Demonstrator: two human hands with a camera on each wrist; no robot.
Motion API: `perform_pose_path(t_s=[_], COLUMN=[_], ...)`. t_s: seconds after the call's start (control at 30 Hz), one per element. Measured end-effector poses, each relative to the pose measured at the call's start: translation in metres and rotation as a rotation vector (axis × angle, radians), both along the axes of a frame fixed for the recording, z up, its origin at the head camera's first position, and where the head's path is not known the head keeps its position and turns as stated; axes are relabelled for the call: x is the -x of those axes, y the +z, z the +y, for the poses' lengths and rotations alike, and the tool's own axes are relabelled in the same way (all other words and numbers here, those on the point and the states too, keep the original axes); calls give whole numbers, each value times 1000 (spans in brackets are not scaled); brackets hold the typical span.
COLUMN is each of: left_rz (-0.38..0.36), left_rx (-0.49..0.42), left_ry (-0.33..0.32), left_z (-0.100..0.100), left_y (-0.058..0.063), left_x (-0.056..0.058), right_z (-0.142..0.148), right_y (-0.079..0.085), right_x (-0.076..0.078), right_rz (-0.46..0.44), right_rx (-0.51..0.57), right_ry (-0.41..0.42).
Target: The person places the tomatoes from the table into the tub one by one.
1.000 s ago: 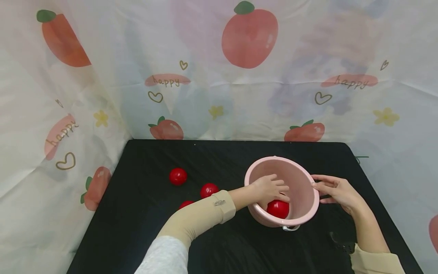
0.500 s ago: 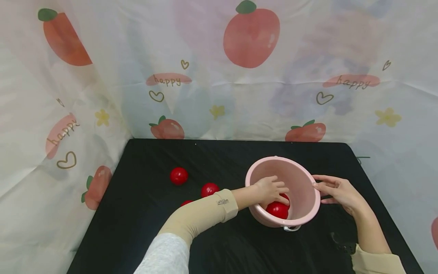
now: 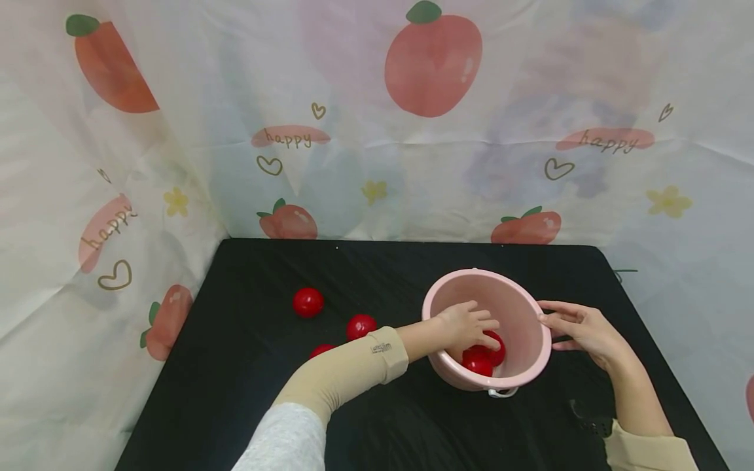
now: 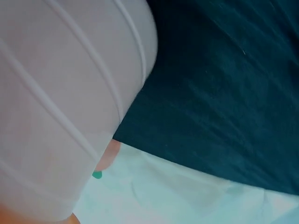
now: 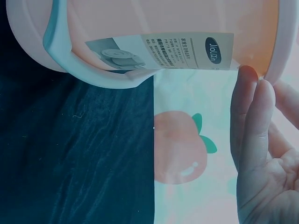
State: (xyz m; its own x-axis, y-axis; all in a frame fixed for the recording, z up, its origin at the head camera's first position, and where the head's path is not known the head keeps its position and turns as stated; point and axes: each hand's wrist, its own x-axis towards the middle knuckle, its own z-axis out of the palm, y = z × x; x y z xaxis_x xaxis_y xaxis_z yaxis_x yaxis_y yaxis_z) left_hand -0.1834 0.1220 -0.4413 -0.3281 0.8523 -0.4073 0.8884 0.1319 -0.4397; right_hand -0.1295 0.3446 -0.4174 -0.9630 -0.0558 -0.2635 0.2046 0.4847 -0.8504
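In the head view a pink bucket (image 3: 518, 288) stands on the black table with its mouth towards me. My left hand (image 3: 468, 325) reaches over its left rim, fingers spread above two red balls, a front one (image 3: 478, 362) and one behind it (image 3: 496, 348). The hand partly covers both balls. My right hand (image 3: 580, 332) holds the rim at the right, thumb on the edge and fingers against the outside. The right wrist view shows the fingertips (image 5: 264, 88) at the rim and a paper label (image 5: 187, 51). In the left wrist view, the bucket wall (image 4: 56, 93) hides my left hand.
To the left on the black table (image 3: 253, 366) lie three more red balls: a far one (image 3: 308, 302), a middle one (image 3: 361, 326) and a near one (image 3: 321, 350) half hidden by my left sleeve (image 3: 347, 373). A printed curtain (image 3: 424, 163) stands behind and to the left.
Inside the bucket, a second red ball has come into sight beside the first, which has shifted slightly towards the near side. My left hand has barely moved; the right hand stays at the rim.
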Motion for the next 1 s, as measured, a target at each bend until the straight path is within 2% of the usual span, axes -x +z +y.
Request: perform_pose_path(t_s=[0.13,0.27,0.37,0.47,0.57,0.73,0.87,1.0], left_rz=[-78,-110,-67,22,102,171,160,144], left_rx=[-151,-344,-497,-630,-735,-851,-897,-892], left_ry=[56,142,192,244,331,499,652,798], left_z=[-3,-12,-24,-43,-66,-114,-156,-196], left_y=[6,20,31,41,46,39,24,5], left_x=[5,8,9,9,10,21,36,49], right_z=[1,1,0,1,1,0,-1,-1], right_y=[-1,-2,-2,-1,-1,0,0,0], right_x=[1,0,0,0,0,-1,0,0], right_rz=[-2,6,13,10,4,2,7,6], right_rx=[-9,-19,-23,-20,-14,-12,-14,-9], right_ry=[5,7,4,1,-2,-4,-3,-2])
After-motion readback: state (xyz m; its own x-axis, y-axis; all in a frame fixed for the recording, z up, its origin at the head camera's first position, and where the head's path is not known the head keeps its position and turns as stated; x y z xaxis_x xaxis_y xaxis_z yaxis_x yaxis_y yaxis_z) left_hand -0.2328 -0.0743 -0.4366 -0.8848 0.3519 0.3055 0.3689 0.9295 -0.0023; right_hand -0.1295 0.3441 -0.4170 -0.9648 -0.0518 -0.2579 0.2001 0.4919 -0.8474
